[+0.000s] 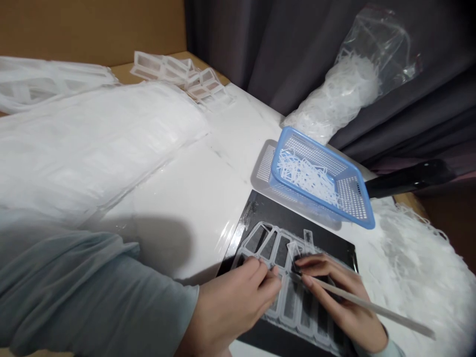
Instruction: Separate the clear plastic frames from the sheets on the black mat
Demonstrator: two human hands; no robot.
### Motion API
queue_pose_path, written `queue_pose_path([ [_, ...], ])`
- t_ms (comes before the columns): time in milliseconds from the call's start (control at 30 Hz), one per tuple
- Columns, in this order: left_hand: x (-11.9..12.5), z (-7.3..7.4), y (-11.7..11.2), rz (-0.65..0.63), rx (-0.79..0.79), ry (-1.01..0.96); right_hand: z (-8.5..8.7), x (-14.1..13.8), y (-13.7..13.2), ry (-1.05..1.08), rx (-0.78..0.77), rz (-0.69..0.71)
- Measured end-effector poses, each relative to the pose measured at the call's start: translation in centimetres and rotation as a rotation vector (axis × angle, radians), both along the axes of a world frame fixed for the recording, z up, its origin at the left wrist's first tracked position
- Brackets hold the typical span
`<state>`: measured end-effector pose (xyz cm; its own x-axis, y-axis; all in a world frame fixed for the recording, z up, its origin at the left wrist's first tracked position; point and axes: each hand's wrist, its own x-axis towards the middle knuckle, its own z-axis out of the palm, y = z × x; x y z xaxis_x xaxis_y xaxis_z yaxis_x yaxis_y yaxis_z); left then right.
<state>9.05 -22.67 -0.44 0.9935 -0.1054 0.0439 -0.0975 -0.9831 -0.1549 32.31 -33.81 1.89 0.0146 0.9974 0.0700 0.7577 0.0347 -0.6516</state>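
Observation:
On a black board (245, 337) lies a sheet of translucent plastic frames (288, 300) with long rounded openings. My left hand (238, 297) rests on the sheet's near left part, its fingers curled and pressed together; what is between them is hidden. My right hand (342, 297) grips a long, thin, flat stick-like tool (379, 310) that slants down to the right past the wrist. Its other end is hidden among my fingertips, over the sheet's middle. Beside those fingertips a small clear strip (308, 239) sticks up from the sheet.
Behind the board, a blue basket (323, 196) holds thin white strips. A clear bag of white strips (334, 94) leans against the dark curtain (297, 44). Loose strips (427, 272) are heaped at right. A large wrapped pack (111, 144) and frame sheets (178, 74) lie at left and back.

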Motion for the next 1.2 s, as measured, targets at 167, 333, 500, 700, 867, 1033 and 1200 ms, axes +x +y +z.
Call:
queue_pose_path([
  [167,0.0,0.0,0.0,0.006,-0.008,-0.036,0.0,-0.1,0.2,0.008,0.011,0.003],
  [333,0.0,-0.1,-0.1,0.017,0.014,-0.028,0.0,-0.3,0.3,0.013,0.033,0.037],
  [500,0.0,-0.2,-0.1,0.003,0.005,-0.054,-0.1,-1.0,0.4,-0.108,0.115,0.086],
  [700,0.0,0.0,-0.1,0.011,0.021,-0.038,-0.4,-1.3,-0.2,-0.301,0.247,0.170],
  [867,0.0,-0.1,-0.2,0.011,0.026,-0.029,-1.5,-1.0,-1.2,-0.455,0.280,0.141],
  [1033,0.1,-0.4,-0.3,0.008,0.007,-0.062,-1.5,-0.2,-1.1,-0.540,0.329,-0.010],
  [1200,0.0,-0.9,-0.6,0.047,0.013,-0.096,-0.4,1.1,-1.0,-0.580,0.459,-0.412],
])
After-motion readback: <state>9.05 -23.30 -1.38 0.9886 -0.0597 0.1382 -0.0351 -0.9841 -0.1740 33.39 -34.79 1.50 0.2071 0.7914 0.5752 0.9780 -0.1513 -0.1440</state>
